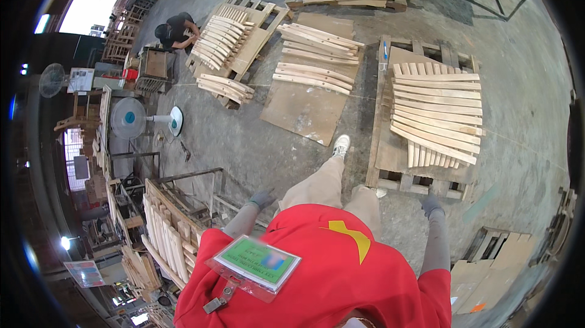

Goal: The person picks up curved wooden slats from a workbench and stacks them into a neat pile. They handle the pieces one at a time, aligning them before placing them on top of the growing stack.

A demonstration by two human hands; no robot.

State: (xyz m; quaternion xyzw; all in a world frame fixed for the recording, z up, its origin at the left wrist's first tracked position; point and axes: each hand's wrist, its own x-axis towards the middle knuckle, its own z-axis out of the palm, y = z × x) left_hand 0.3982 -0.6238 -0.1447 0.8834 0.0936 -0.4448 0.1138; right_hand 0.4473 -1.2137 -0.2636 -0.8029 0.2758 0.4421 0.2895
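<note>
My left hand [262, 199], in a grey glove, hangs loose at my left side with nothing seen in it. It is above the floor, near a metal frame beside stacked wooden parts. My right hand [431, 205], also gloved in grey, hangs at my right side, its fingers loosely apart and holding nothing visible. Nearest to it is the near edge of a wooden pallet [390, 184]. On that pallet lies a crosswise stack of curved wooden slats [436, 108]. A blue pen-like object [385, 51] lies at the pallet's far left corner.
Curved slats [314, 77] lie on a brown board [298, 114] ahead. Left of it, a person [177, 30] bends over slats on another pallet [253, 53]. A standing fan [129, 118] and a metal frame [192, 174] are at left. Flattened cardboard [496, 273] lies at right.
</note>
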